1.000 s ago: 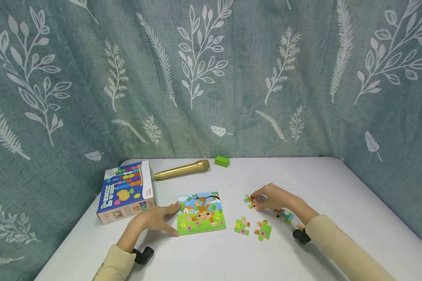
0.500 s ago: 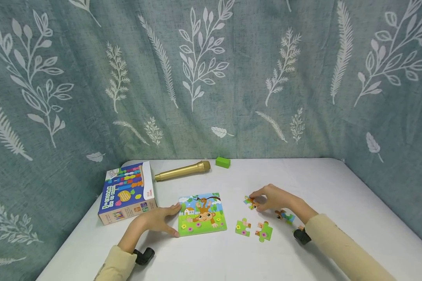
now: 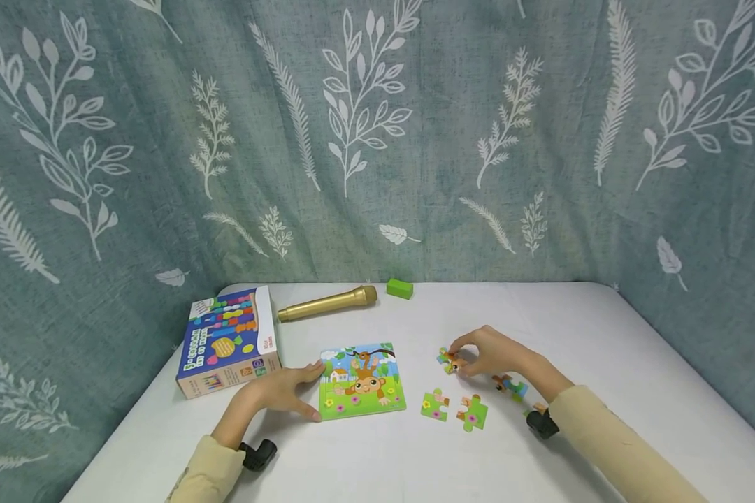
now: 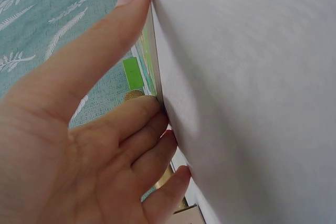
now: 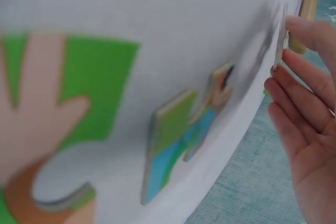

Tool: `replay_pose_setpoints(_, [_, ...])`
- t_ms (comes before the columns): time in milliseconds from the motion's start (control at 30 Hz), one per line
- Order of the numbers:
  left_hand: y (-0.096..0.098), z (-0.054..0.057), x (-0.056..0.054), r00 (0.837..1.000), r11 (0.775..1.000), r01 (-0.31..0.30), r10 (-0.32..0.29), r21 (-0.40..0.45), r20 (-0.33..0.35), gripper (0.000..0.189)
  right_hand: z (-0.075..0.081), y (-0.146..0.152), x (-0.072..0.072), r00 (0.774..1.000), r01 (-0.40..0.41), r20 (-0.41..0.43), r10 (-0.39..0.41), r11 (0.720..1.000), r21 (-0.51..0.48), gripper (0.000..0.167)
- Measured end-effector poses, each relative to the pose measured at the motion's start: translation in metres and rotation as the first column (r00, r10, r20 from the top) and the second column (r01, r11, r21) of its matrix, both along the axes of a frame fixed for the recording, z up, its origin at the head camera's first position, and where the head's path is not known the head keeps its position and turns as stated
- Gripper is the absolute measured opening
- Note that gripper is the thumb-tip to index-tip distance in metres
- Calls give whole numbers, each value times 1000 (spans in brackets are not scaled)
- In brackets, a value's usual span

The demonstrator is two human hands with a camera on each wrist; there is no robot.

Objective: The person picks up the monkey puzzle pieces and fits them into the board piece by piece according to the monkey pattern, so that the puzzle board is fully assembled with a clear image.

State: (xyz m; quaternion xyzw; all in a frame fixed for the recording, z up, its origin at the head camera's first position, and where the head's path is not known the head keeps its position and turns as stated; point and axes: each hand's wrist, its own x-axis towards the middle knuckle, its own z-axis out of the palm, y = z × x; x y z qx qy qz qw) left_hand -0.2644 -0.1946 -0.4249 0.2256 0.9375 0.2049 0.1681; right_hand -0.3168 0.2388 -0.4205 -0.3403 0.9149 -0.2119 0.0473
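Observation:
A square picture board (image 3: 361, 391) with a cartoon monkey lies flat on the white table, left of centre. My left hand (image 3: 283, 391) rests against its left edge, thumb at the near corner and index finger farther up. In the left wrist view the board (image 4: 153, 66) shows edge-on beside the thumb. My right hand (image 3: 493, 351) pinches a jigsaw piece (image 3: 447, 362) between thumb and fingers; the right wrist view shows this piece (image 5: 281, 40) edge-on, standing tilted. Two green jigsaw pieces lie nearer, the left one (image 3: 435, 405) and the right one (image 3: 473, 413).
Under my right forearm lie a blue-green jigsaw piece (image 3: 512, 387) and another piece (image 3: 537, 411), partly hidden by the black wrist camera (image 3: 542, 423). A colourful game box (image 3: 229, 342) stands at the left. Behind the board are a gold microphone (image 3: 327, 304) and a green block (image 3: 400, 288).
Both hands have stayed nearly in place. The pinched jigsaw piece has turned slightly in my right fingers. The whole view has shifted a little.

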Motion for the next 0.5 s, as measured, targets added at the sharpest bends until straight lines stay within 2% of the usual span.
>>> replay_pose_setpoints(233, [1, 0, -1, 1000, 1000, -7, 7, -10, -8, 97, 5, -7, 8, 998, -32, -50, 29, 998, -60, 31])
replay_pose_setpoints(500, [1, -2, -1, 1000, 1000, -11, 11, -9, -17, 96, 6, -22, 15, 989, -49, -147, 30, 991, -128, 28])
